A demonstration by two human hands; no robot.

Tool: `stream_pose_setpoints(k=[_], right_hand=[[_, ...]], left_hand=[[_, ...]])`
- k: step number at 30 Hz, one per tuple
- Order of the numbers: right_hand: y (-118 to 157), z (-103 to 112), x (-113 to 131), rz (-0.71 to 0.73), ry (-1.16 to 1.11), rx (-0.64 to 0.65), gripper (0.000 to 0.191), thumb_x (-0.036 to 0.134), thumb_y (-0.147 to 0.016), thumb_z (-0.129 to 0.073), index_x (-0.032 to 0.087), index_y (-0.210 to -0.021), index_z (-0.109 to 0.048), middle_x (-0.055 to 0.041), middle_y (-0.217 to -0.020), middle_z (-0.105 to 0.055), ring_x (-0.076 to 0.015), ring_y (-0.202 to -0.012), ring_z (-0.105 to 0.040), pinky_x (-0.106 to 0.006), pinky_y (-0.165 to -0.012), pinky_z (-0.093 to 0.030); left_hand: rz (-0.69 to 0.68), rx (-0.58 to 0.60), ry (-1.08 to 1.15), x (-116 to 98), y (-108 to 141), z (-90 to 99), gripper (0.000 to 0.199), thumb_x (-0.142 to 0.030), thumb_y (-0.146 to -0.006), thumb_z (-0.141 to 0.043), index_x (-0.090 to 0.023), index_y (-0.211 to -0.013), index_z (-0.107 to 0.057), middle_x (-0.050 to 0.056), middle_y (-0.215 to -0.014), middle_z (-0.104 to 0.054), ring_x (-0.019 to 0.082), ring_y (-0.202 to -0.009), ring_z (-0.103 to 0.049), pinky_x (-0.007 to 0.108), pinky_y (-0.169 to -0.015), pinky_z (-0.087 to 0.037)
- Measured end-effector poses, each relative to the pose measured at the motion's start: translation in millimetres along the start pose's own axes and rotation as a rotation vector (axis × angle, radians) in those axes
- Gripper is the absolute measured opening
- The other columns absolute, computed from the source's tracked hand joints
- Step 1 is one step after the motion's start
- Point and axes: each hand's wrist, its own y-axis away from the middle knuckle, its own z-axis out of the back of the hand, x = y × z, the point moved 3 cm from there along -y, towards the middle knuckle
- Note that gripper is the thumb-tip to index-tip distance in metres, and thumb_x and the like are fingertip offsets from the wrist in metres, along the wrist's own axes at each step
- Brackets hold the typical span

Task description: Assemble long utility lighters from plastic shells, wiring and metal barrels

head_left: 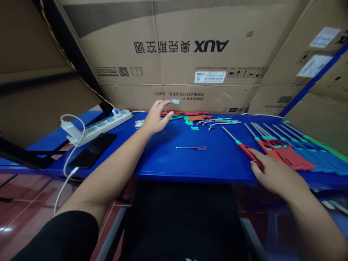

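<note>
My left hand (pixel 156 117) reaches over the far edge of the blue table (pixel 174 163), pinching a small blue-and-white tag (pixel 175 101) at its fingertips. My right hand (pixel 277 177) lies over the red handle of a metal-shafted tool (pixel 251 154), fingers closed around it. Beside that hand, several long tools with teal collars and red, orange, blue or green flat handles (pixel 293 154) fan out. A small screwdriver (pixel 191 148) with a red-and-clear handle lies mid-table. Red and orange flat parts (pixel 198 117) and thin metal rods (pixel 220 123) sit near the far edge.
A white power strip (pixel 99 127) with a plugged-in charger and white cable and a black smartphone (pixel 92 150) lie at the table's left. Clear rods (pixel 139 123) sit nearby. Large cardboard boxes (pixel 174 54) rise behind the table; a black shelf post (pixel 70 58) stands left.
</note>
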Motion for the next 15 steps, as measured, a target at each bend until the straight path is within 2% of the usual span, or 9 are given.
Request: stream_pose_setpoints(k=[4, 7, 10, 12, 15], right_hand=[[-15.4, 4.1, 3.1, -0.047, 0.041, 0.065, 0.058, 0.053, -0.098, -0.029, 0.023, -0.141, -0.053, -0.0162, -0.101, -0.076, -0.0356, -0.08, -0.071, -0.043, -0.058, -0.052], [-17.5, 2.5, 4.0, -0.055, 0.038, 0.093, 0.057, 0.052, -0.098, -0.027, 0.019, -0.134, -0.057, -0.0174, -0.092, -0.076, -0.0349, -0.072, -0.07, -0.043, -0.057, -0.051], [-14.4, 1.2, 3.9, -0.053, 0.026, 0.067, 0.055, 0.051, -0.098, -0.028, 0.019, -0.131, -0.058, -0.0169, -0.089, -0.076, -0.0339, -0.069, -0.068, -0.043, -0.058, -0.051], [-10.8, 0.9, 4.2, -0.053, 0.039, 0.027, 0.055, 0.051, -0.098, -0.029, 0.02, -0.132, -0.059, -0.0179, -0.097, -0.075, -0.0346, -0.076, -0.069, -0.045, -0.062, -0.052], [-5.7, 0.9, 4.9, -0.041, 0.064, -0.088, 0.055, 0.049, -0.098, -0.032, 0.017, -0.13, -0.063, -0.0206, -0.115, -0.068, -0.0353, -0.099, -0.068, -0.047, -0.079, -0.055]], left_hand=[[0.074, 0.066, 0.022, 11.5, 4.6, -1.8, 0.045, -0.048, -0.096, -0.052, -0.019, -0.131, -0.056, 0.01, -0.116, -0.061, 0.016, -0.087, -0.063, 0.034, -0.086, -0.055], [0.124, 0.08, 0.036, 14.5, 3.8, -1.9, 0.045, -0.044, -0.095, -0.055, -0.019, -0.133, -0.055, 0.01, -0.118, -0.061, 0.014, -0.083, -0.062, 0.032, -0.083, -0.055], [0.15, 0.089, 0.052, 14.8, 3.6, -2.1, 0.046, -0.041, -0.093, -0.057, -0.019, -0.133, -0.055, 0.01, -0.118, -0.061, 0.014, -0.082, -0.061, 0.03, -0.082, -0.055], [0.166, 0.092, 0.061, 15.9, 3.7, -1.4, 0.047, -0.041, -0.093, -0.057, -0.019, -0.134, -0.054, 0.01, -0.119, -0.061, 0.014, -0.082, -0.061, 0.03, -0.081, -0.055], [0.194, 0.09, 0.064, 19.7, 4.0, 0.5, 0.046, -0.039, -0.092, -0.058, -0.018, -0.133, -0.055, 0.011, -0.119, -0.061, 0.014, -0.083, -0.062, 0.031, -0.083, -0.055]])
